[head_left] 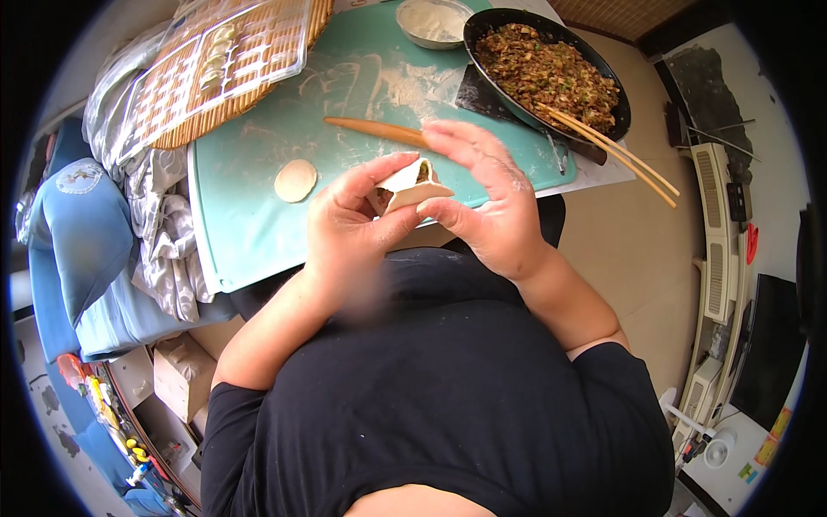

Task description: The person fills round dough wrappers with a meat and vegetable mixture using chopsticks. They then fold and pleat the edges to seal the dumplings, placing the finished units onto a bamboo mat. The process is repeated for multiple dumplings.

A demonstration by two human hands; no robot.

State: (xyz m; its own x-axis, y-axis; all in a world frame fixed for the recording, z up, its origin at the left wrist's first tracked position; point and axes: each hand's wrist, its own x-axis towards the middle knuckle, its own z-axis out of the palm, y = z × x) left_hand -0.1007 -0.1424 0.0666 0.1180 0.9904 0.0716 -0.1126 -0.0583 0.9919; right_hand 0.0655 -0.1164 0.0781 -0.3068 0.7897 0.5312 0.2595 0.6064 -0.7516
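A half-folded dumpling (407, 178) is in my left hand (343, 226), pinched between thumb and fingers above the near edge of the mat. Its white wrapper is joined at the top, with gaps at the sides where brownish-green filling shows. My right hand (506, 220) is at the dumpling's right side, fingers stretched out and apart. The right thumb tip lies against or very near the wrapper; I cannot tell which. Just beyond the hands lies a wooden rolling pin (375, 129), its right end hidden behind my right fingers. A round flat wrapper (295, 181) lies left of my left hand.
The floury green mat (250, 233) covers the table. At the far right, a black pan (626, 116) of chopped filling (543, 73) has chopsticks (633, 159) across its rim. A flour bowl (403, 36) stands behind. Several dumplings sit in a clear tray (258, 69) on a woven mat.
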